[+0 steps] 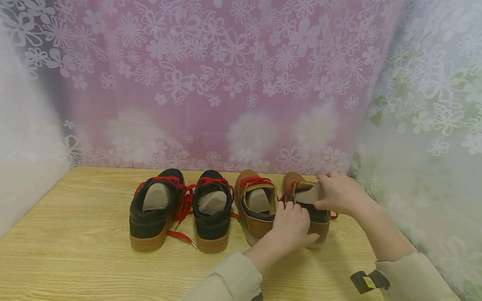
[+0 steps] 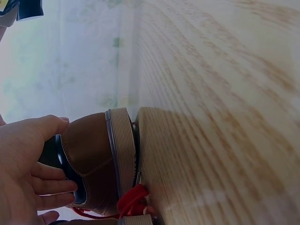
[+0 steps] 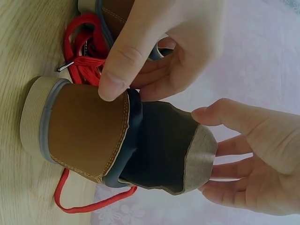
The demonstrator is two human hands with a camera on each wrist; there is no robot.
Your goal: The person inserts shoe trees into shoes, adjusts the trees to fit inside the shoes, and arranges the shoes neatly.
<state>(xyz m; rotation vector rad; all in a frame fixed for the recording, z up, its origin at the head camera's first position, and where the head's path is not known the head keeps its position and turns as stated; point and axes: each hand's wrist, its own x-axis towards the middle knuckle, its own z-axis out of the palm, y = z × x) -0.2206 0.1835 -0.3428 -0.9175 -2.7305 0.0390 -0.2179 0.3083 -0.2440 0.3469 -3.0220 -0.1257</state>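
Note:
My right hand pinches a beige insert at the mouth of the rightmost brown shoe. In the right wrist view the insert sticks up out of the collar, dark on its near face, with the right hand's thumb and fingers at its upper edge. My left hand is beside the same shoe's heel, thumb spread from the fingers. The left wrist view has the left hand in front of the shoe's collar; whether it touches the leather is unclear.
A second brown shoe stands to the left, then two black shoes with red laces. Beige inserts sit in these shoes. Flowered curtains border the wooden table.

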